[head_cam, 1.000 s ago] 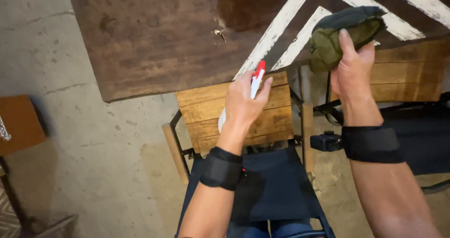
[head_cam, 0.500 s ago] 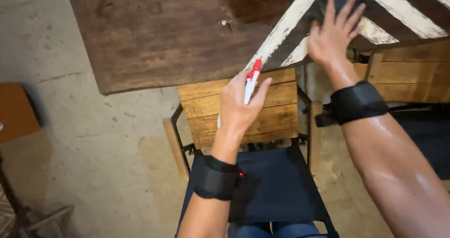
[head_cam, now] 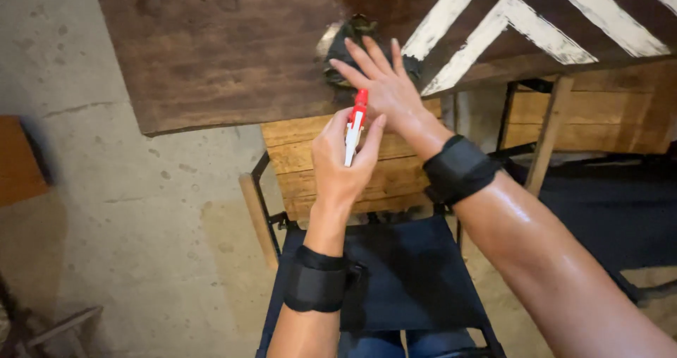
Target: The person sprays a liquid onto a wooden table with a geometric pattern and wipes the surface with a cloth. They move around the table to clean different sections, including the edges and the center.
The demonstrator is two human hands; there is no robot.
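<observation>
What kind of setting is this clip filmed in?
Probably a workshop or garage: a bare concrete floor, a worn wooden table painted with white stripes, and a wooden crate under it.

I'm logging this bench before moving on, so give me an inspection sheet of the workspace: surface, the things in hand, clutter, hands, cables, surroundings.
Surface: dark wooden table, worn, with white painted stripes at its right end.
Things in hand: dark cloth flat on the table; red and white spray bottle held off the table edge.
Clutter: nothing seen.
Hands: right hand spread flat on the cloth; left hand gripping the bottle; black wrist bands on both.
Cables: nothing seen.
Surroundings: wooden crate under the table, dark fabric chair seat below, concrete floor.
</observation>
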